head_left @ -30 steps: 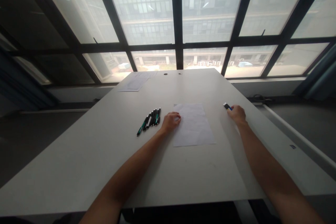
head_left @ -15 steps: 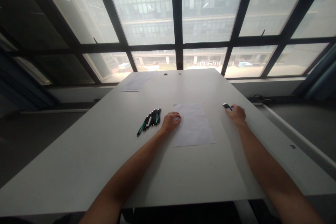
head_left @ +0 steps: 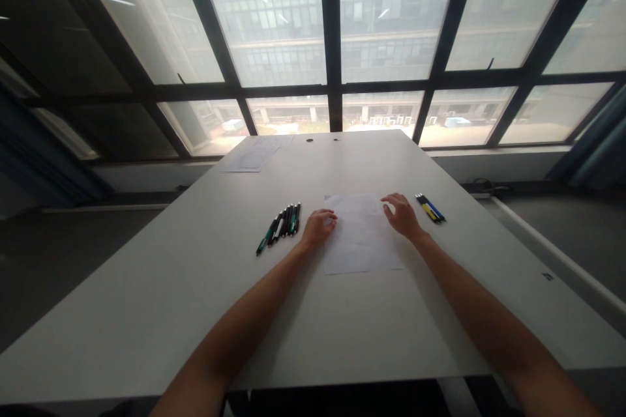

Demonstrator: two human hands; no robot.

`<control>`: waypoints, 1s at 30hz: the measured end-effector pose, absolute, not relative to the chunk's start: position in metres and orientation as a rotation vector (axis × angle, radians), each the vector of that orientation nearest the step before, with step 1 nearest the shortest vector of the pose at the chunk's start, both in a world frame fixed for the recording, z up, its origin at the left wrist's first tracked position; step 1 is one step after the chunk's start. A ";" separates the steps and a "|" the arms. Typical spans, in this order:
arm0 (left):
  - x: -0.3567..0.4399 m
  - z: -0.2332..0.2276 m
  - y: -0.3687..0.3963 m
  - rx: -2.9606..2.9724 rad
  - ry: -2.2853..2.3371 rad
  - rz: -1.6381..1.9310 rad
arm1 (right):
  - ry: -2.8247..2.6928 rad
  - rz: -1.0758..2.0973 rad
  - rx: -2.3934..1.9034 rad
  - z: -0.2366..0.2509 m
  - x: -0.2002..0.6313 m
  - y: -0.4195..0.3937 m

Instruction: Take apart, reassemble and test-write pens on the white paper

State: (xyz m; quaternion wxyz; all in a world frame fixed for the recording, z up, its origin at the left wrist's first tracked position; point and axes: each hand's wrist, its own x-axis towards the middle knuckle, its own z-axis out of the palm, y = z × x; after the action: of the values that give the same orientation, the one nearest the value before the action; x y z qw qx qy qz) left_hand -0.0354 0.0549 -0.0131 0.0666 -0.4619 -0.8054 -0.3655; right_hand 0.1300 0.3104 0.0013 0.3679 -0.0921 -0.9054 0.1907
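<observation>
White sheet (head_left: 359, 238) lies flat on the table (head_left: 323, 329), between two groups of pens. The left hand (head_left: 319, 227) rests on the sheet's left edge, its fingers loosely bent, with a small gap showing between them and the thumb. The right hand (head_left: 402, 214) is at the sheet's upper right edge, fingers spread and thumb well apart from them; whether it touches the paper, I cannot tell. Left of the sheet, just past the left hand, dark pens (head_left: 278, 229) lie side by side in a slanting row, some with green parts. Right of the sheet, beyond the right hand, a few more pens (head_left: 430, 210) lie close together, with yellow and blue showing on them. Loose papers (head_left: 252, 158) lie well beyond the sheet, to its left.
</observation>
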 end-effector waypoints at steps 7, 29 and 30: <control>-0.033 -0.013 0.055 -1.404 -2.437 -1.050 | -2.587 0.611 0.080 -0.014 0.130 0.306; -0.034 0.012 0.046 -1.292 -2.423 -0.858 | -2.400 0.758 -0.124 -0.018 0.132 0.311; -0.039 0.016 0.043 -1.259 -2.435 -0.844 | -2.397 0.775 -0.145 -0.019 0.132 0.311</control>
State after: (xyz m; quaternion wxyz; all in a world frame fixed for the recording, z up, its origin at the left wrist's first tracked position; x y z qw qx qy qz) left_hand -0.0394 0.0432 0.0163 0.1361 -0.4347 -0.8411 -0.2916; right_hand 0.1320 0.3109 -0.0191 0.3040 -0.0549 -0.9049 0.2926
